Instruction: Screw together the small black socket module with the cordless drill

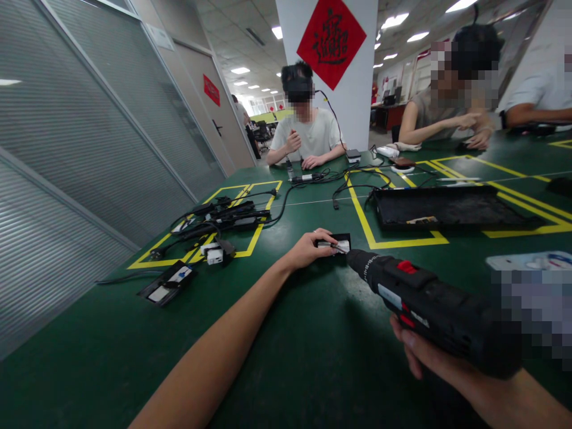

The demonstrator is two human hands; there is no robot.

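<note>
My right hand [429, 351] is wrapped round the handle of a black cordless drill [429, 298] with red switches. The drill points left and away from me, its bit at a small black box [343, 237] with a white label. I cannot tell whether the bit touches the box. The fingers of my left hand [313, 249] are closed on the left end of that box, which rests on the green table [268, 333]. What lies under the left fingertips is partly hidden.
Black adapters and cables [236, 217] are heaped inside yellow tape at the left. A flat black case [167, 283] lies nearer. On the right sits a large black tray [456, 208]. Cables [308, 177] cross the far side. People [308, 128] sit across the table.
</note>
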